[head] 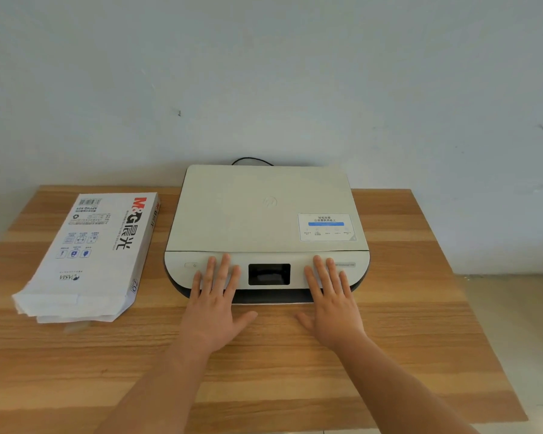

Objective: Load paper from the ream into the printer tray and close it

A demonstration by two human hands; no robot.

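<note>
A flat white printer (264,211) sits at the back middle of the wooden table, lid down, with a dark screen (269,274) on its front panel. Its dark tray front (270,296) shows below the panel, pushed in. My left hand (215,303) lies flat with fingers spread on the front panel left of the screen. My right hand (331,300) lies the same way right of the screen. Neither hand holds anything. A white paper ream (91,255) lies to the left, its wrapper torn open at the near end.
The wooden table (264,371) stands against a pale wall. A black cable (251,159) runs behind the printer. A blue-and-white sticker (326,226) is on the lid's right side. Tiled floor shows past the table's right edge.
</note>
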